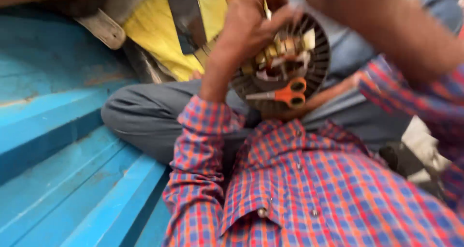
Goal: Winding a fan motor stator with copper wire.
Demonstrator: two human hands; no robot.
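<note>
The person wears a checked shirt (309,189) in red, blue and orange, with small round buttons and long sleeves rolled up, and grey trousers (145,116).

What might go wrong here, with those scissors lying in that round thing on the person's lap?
The orange-handled scissors lie loose inside the round slotted metal core, which looks propped on the lap rather than fixed; a tilt might drop them onto the blue floor. The left hand reaches in among the paper strips, close to the blades, so a nick seems possible. The picture is blurred, which hints at quick movement.
</note>
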